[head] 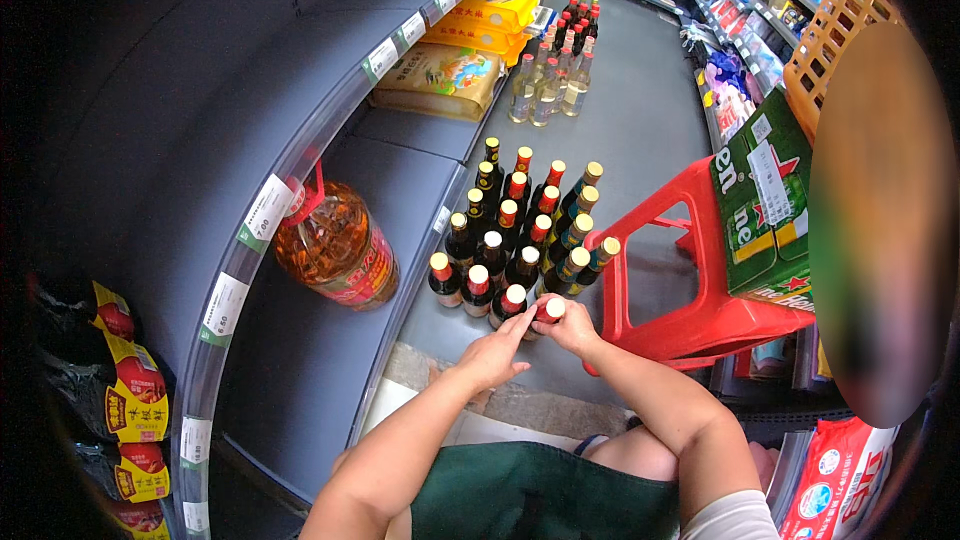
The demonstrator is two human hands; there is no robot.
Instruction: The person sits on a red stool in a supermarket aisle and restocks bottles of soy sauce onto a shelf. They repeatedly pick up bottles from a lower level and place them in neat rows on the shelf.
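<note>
My right hand [574, 326] is wrapped around the neck of a dark glass bottle [553, 310] with a red neck and a pale cap. My left hand [491, 351] reaches in from the other side, fingers straight and thumb apart, its fingertips at that bottle's neck and beside a similar bottle [514, 301]. Ahead stands a tight group of dark bottles on the floor. Some have red necks with gold caps [508, 214], some slim black necks [475, 204], and others blue-green necks [581, 226] along the right side.
A red plastic stool [660, 322] bearing a green Heineken carton [761, 195] stands close on the right. Left is a low shelf [337, 360] with a large oil jug [337, 247] and rice bags [442, 79]. Clear bottles [546, 94] stand farther along the aisle floor.
</note>
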